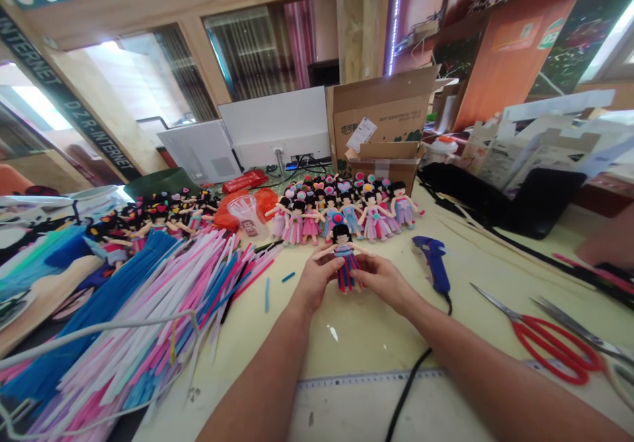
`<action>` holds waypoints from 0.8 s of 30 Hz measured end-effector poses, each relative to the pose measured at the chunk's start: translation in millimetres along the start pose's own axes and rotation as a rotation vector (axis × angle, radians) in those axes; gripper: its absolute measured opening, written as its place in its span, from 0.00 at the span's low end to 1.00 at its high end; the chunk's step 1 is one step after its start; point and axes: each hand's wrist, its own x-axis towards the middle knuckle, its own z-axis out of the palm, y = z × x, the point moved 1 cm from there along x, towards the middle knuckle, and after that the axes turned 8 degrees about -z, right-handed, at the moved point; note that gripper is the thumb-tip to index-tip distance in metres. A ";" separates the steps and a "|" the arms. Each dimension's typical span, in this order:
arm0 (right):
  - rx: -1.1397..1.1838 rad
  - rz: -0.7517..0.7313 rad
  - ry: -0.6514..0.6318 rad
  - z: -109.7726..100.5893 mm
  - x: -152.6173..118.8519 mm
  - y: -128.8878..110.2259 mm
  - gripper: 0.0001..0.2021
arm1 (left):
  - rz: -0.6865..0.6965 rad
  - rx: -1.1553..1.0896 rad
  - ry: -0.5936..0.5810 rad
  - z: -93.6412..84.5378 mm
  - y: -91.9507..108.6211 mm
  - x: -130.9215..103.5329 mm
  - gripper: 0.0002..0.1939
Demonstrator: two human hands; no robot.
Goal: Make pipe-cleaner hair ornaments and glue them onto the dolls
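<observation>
A small pipe-cleaner doll (345, 267) with black hair, a blue top and a red and blue striped skirt stands upright between my hands. My left hand (319, 275) has its fingers closed on the doll's left-side edge, thumb at the skirt. From the other side my right hand (384, 277) grips the skirt with thumb and fingers. Behind it stand several finished-looking dolls (374, 221) in pink, purple and blue dresses, packed in rows. A blue glue gun (433, 262) lies just right of my right hand, its black cord running toward me.
Bundles of pipe cleaners (148, 303) cover the left side, beside more dolls (161, 214). Red-handled scissors (549, 343) and a second pair of scissors (579, 326) lie at right. A cardboard box (379, 125) stands behind; a ruler (366, 377) crosses the front. Two short blue pieces (267, 294) lie near my left hand.
</observation>
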 end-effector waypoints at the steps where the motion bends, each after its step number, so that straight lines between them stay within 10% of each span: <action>1: 0.005 -0.001 0.017 -0.6 0.2 -0.5 0.14 | -0.004 -0.010 0.002 -0.1 0.6 -0.1 0.26; 24: -0.034 -0.004 0.059 -5.2 -0.4 3.9 0.20 | -0.029 0.147 0.110 -4.7 -4.4 2.1 0.25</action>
